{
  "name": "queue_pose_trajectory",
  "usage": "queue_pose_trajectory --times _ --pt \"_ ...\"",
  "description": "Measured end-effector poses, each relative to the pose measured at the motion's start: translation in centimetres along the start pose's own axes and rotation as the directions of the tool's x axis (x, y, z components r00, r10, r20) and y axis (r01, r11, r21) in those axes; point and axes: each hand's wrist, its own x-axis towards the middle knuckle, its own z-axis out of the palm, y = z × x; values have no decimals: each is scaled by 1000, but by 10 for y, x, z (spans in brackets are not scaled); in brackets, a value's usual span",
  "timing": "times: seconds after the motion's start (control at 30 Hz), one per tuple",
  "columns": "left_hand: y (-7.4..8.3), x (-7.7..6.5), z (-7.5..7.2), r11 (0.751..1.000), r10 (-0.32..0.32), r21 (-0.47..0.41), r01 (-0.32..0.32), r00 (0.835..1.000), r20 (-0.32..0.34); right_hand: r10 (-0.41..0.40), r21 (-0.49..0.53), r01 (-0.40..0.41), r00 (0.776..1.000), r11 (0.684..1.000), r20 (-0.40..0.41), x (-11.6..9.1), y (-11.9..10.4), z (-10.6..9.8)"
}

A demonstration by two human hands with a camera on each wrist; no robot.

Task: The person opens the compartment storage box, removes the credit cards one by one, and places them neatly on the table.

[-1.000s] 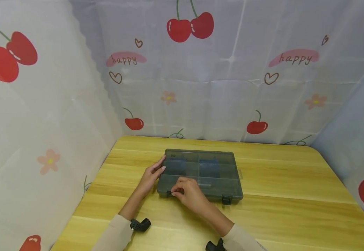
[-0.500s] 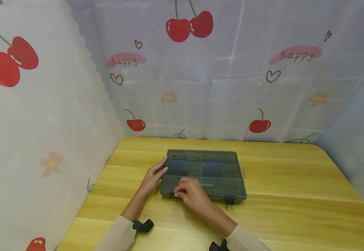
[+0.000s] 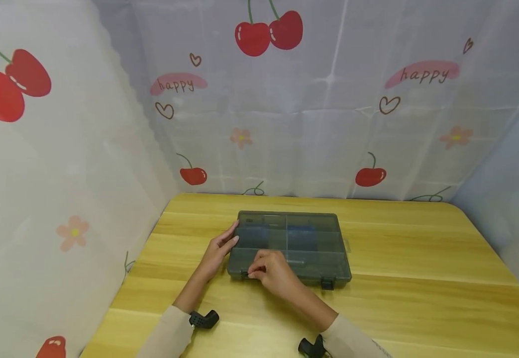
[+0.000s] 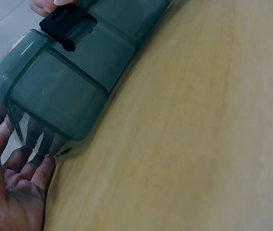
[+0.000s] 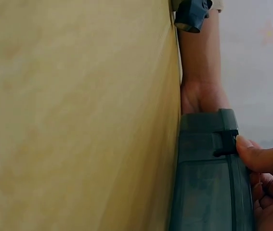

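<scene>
A dark, see-through plastic storage box point(image 3: 317, 258) lies flat on the table with its lid down. My left hand point(image 3: 216, 251) holds the box's left end, with two digits at the lid's edge and other fingers point(image 4: 42, 173) bent against the side wall. At the front left corner, my right hand point(image 3: 272, 271) pinches the small black latch point(image 4: 69, 26) between thumb and bent forefinger. The latch's upper end is partly hidden by these fingertips. A second black latch point(image 3: 327, 283) juts from the front edge at the right.
Blue items point(image 3: 301, 237) show dimly through the lid in the divided compartments. The wood-patterned table point(image 3: 411, 248) extends around the box. A cherry-print sheet point(image 3: 313, 139) hangs behind the table and along both sides. Black wrist cameras point(image 3: 204, 319) sit on both forearms.
The head view has shifted slightly, so the box and hands appear a little farther right than a second ago. Both hands keep their places on the box and latch.
</scene>
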Motion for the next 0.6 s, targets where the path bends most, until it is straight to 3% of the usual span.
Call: queue_pose_trajectory --times 0.07,0.17,0.33,0.6 --pt "1 0 0 1000 5 4 -5 1000 0 -2 -13 2 1000 1000 8 1 0 -1" --pt "1 -1 -1 1000 4 6 -4 1000 7 -36 -126 42 998 991 51 0 -1 0" --pt "-1 0 -1 1000 9 0 -9 1000 27 -95 -314 119 991 942 90 -4 -2 3" --pt "0 -2 -4 1000 3 5 -4 999 44 -76 -343 97 994 934 75 -5 -5 9"
